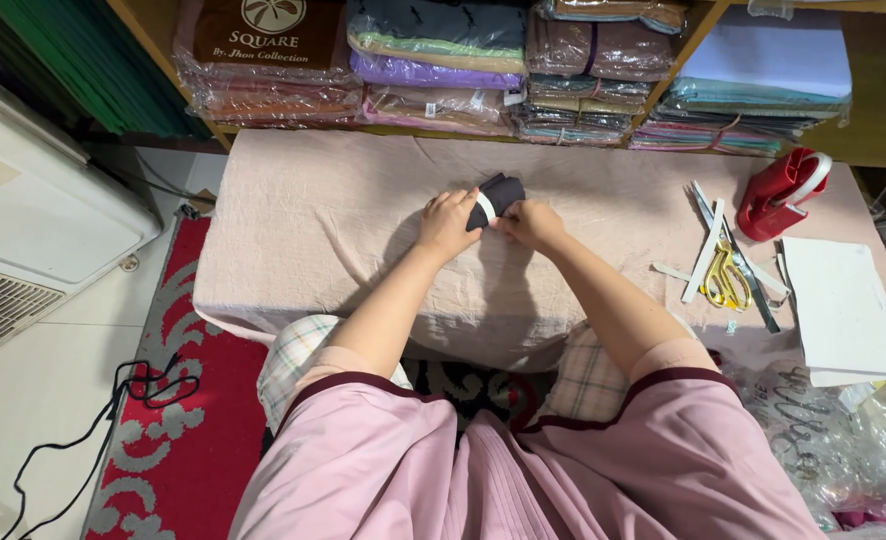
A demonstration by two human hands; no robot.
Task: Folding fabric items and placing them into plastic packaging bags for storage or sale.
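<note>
A small folded dark cloth (496, 196) with a white band across it sits near the middle of the tabletop (303, 220), toward its far edge. The left hand (449, 222) closes around the cloth's left side, fingers curled over the white band, and the right hand (531, 224) pinches its lower right edge, so both hands hold the same bundle, touching it from opposite sides. The cloth rests on or just above the surface; which of the two cannot be told.

The tabletop is draped in a pale pink, slightly creased fabric that hangs over the near edge. To the right of the hands, well apart from them, lie yellow-handled scissors (725, 277) among several white strips (705, 252) and a ruler-like bar. Just beyond them stands a red tape dispenser (778, 193), and nearer the right edge lies a stack of white sheets (843, 308). Clear plastic bags (823, 440) pile up below the table's right corner.

Behind the tabletop, wooden shelves (698, 30) hold stacks of folded fabrics wrapped in clear plastic, in brown, purple, green, pink and teal. On the left stands a white appliance (33, 220) with a vented side on a pale tiled floor. A red rug (173, 440) with a grey pattern runs under the table, and a black cable (113, 410) loops across it and the tiles. The person wears a pink garment with dark trim.
</note>
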